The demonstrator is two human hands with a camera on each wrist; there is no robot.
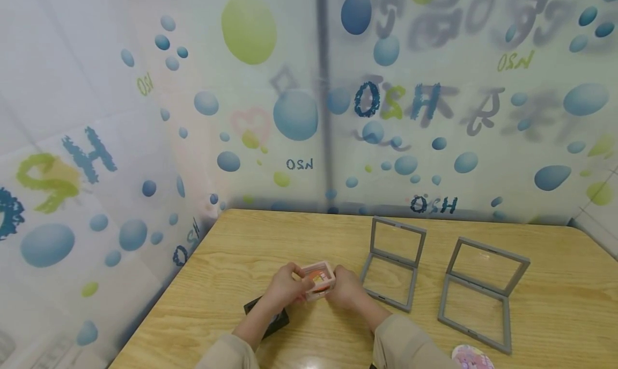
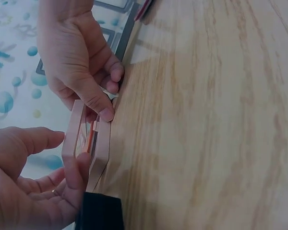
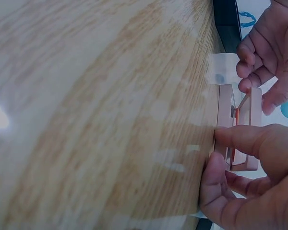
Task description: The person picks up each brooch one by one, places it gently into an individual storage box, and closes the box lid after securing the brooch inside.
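Note:
A small pink hinged display frame (image 1: 318, 280) stands partly open over the table, with an orange printed insert inside. In the left wrist view, my left hand (image 2: 33, 177) pinches the pink frame's lid (image 2: 73, 132) between thumb and finger, one fingertip at the gap between the halves. My right hand (image 3: 259, 167) grips the other end, its thumb and fingers around the frame's base (image 3: 224, 103) close to the wood. Under my left forearm lies a black box (image 1: 277, 324).
Two grey display frames stand unfolded to the right, a nearer one (image 1: 410, 288) and a farther one (image 1: 507, 320). A round pink picture badge (image 1: 470, 356) lies at the front right. Printed curtains (image 1: 270, 165) surround the wooden table (image 1: 299, 232).

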